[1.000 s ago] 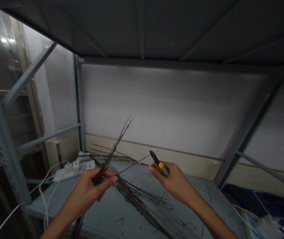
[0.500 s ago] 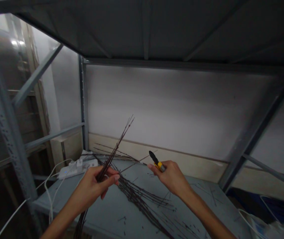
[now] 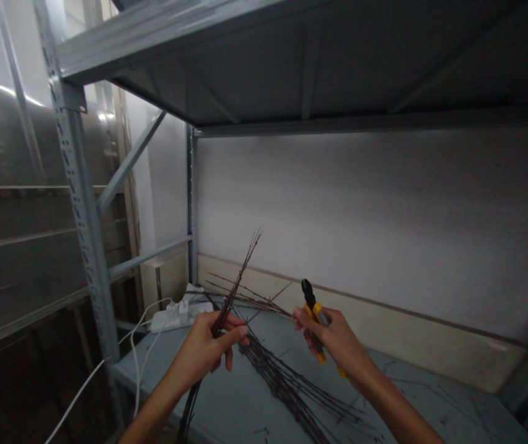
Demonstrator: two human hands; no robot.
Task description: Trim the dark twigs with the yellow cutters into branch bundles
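Observation:
A bundle of thin dark twigs (image 3: 236, 288) is clasped in my left hand (image 3: 213, 345), its tips slanting up to the right and its lower ends hanging past the shelf's front edge. My right hand (image 3: 340, 348) grips diagonal cutting pliers (image 3: 309, 295), black-jawed with yellow and grey handles, jaws pointing up. Its thumb and finger meet at the ends of a few thin twigs (image 3: 255, 300) behind; whether they pinch them is unclear. Between my hands a larger heap of dark twigs (image 3: 287, 388) lies across the grey metal shelf (image 3: 227, 394).
A white power strip (image 3: 181, 314) with plugs sits at the shelf's back left, its white cables (image 3: 137, 364) drooping over the edge. A perforated metal post (image 3: 86, 246) stands at left. Overhead is another shelf (image 3: 264, 74); a pale wall (image 3: 338, 203) closes the back.
My view has swung left, shifting everything rightward in the picture. The pliers have turned more upright, and their handles now show. My left hand still grips its twig bundle.

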